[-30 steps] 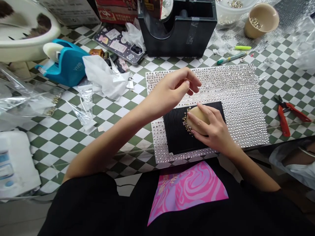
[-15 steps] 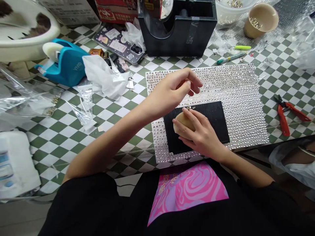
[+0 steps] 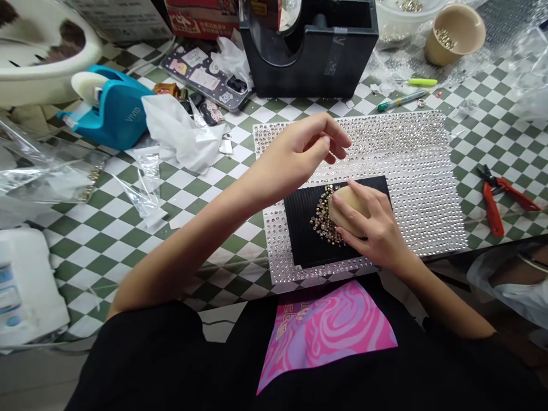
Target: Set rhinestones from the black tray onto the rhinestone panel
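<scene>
In my right hand (image 3: 377,225) is a small beige cup (image 3: 349,211), tipped over with its rounded base up and its mouth hidden. Fingers wrap around its side. Beside it a heap of small gold and clear rhinestones (image 3: 324,220) is spread over a black ridged plate (image 3: 303,245). That plate lies on a white sheet covered in rows of rhinestones (image 3: 423,188). Above the sheet's upper left part is my left hand (image 3: 310,142), fingers curled in and thumb close against them. Whatever it might hold is hidden.
A large black tape dispenser (image 3: 308,74) stands behind the sheet. Another beige cup (image 3: 466,31), a green pen (image 3: 400,101) and red-handled pliers (image 3: 492,205) lie to the right. Leftward are a blue tape dispenser (image 3: 115,114), crumpled tissue (image 3: 171,134) and a phone (image 3: 205,77).
My right hand has moved right with the cup, and a spread of rhinestones now shows on the black plate where the cup was. My left hand has barely shifted.
</scene>
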Tool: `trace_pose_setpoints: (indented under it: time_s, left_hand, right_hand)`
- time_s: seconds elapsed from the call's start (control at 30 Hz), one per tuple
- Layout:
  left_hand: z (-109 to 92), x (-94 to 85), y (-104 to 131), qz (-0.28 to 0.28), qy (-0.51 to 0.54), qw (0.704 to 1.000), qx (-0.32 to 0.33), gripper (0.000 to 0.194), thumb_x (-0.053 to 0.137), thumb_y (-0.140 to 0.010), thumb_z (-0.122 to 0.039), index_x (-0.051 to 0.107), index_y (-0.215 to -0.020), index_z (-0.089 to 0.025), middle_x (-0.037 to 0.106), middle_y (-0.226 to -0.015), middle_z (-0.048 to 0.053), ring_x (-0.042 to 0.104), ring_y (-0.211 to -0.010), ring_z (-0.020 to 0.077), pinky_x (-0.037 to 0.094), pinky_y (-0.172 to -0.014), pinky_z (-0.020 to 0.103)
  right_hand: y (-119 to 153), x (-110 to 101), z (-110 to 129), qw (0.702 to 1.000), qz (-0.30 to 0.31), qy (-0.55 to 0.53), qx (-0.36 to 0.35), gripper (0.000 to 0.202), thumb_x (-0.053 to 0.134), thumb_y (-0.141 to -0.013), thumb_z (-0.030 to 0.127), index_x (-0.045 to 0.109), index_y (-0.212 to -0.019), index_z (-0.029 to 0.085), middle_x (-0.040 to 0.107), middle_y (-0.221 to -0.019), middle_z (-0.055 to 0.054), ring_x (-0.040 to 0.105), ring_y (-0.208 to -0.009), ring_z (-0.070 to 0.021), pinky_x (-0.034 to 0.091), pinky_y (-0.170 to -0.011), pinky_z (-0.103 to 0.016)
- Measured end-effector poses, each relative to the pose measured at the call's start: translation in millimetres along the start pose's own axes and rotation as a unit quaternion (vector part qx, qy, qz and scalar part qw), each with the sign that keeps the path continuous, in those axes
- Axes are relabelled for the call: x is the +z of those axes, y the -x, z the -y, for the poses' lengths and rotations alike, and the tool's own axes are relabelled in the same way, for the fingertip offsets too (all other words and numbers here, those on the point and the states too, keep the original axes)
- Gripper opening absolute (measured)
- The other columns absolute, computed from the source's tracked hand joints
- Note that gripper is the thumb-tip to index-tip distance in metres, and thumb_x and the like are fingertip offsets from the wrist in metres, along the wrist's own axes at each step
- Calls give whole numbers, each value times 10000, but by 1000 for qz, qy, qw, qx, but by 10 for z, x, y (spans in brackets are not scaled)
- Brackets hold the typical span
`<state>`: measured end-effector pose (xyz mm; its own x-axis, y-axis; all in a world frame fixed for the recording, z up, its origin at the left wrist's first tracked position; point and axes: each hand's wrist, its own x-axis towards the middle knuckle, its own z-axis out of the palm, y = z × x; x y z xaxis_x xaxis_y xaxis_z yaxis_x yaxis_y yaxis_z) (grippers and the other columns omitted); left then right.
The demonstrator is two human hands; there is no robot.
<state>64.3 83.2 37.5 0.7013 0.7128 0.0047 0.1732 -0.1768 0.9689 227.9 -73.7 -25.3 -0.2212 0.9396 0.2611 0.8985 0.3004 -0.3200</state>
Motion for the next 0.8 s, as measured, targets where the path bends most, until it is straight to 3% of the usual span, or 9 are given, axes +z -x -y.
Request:
trace_pose_setpoints:
  time_s: [0.3,0.6,0.8]
  left_hand:
    - [13,6,-8,6,-3,1000,-4,261,368,-890,-51,598,-874,-173,662,-897,4,665,-917,119,550,-884,295]
    - [17,10,0,16,-5,1000,-4,247,367,-885,-69,589,-874,-177,668,-931,17,656,-927,122,557,-889,286]
    - [51,13,-5,20,0,1000,2,261,362,-881,-69,600,-880,-175,675,-943,19,651,-900,102,563,-865,247]
  right_hand:
    - [39,84,79,999,17,30,-15,802,650,-868,279,216,-1538,345,258,-1573,-104,399,-1319,-350,451,-1067,-575]
    - [-29,166,239,999,17,39,-23,578,625,-887,300,456,-1436,237,324,-1535,-173,390,-1345,-344,450,-1065,-527]
    - [-105,131,299,999,4,16,-32,552,619,-892,293,473,-1420,227,318,-1526,-174,379,-1355,-324,448,-1081,-509]
